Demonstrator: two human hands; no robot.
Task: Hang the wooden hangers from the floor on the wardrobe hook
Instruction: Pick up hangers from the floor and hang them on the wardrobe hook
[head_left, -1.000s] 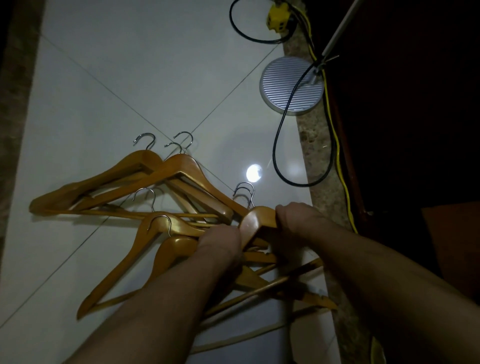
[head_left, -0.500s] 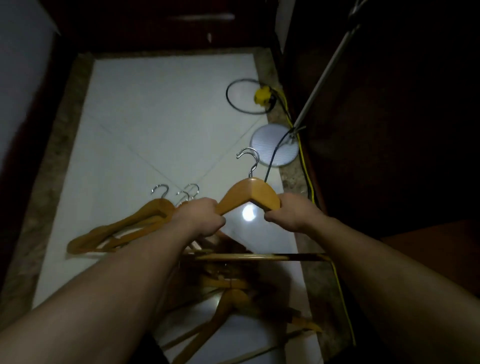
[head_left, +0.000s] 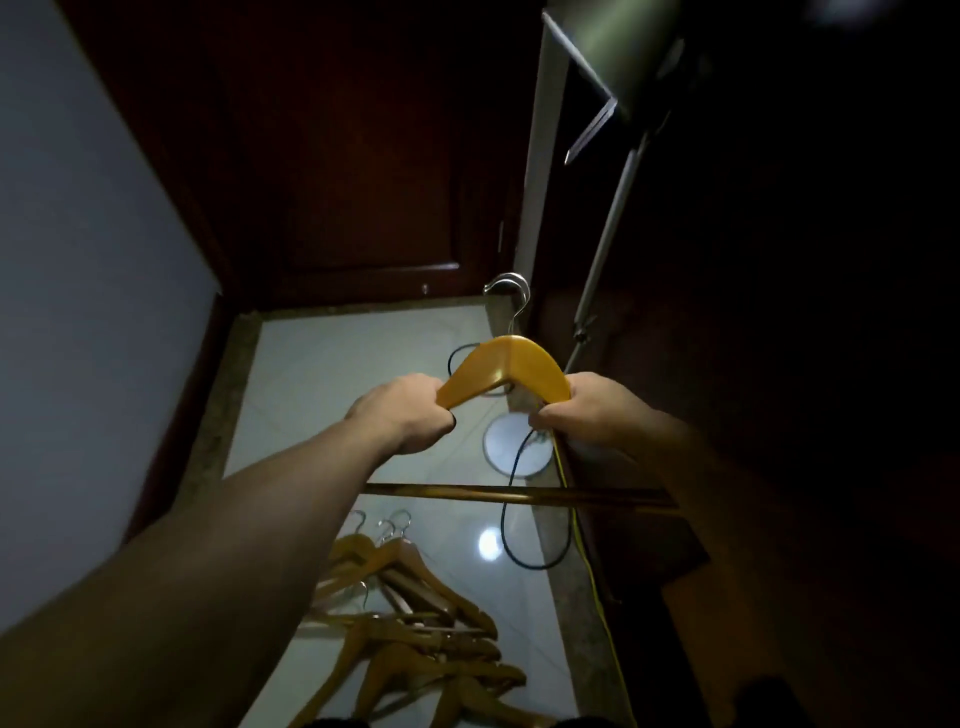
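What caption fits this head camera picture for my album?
Left hand and right hand grip one wooden hanger above the pile of hangers on the floor.

Two hands hold a wooden hanger (head_left: 511, 364) above a pale tiled floor (head_left: 332, 374).
The left hand (head_left: 400, 413) and right hand (head_left: 587, 413) each grip one shoulder, with the metal hook (head_left: 511, 291) pointing up towards a dark wooden door (head_left: 363, 182). A heap of hangers (head_left: 415, 623) lies on the tiles below, near a round lamp base (head_left: 498, 452) and a black cable (head_left: 511, 525).
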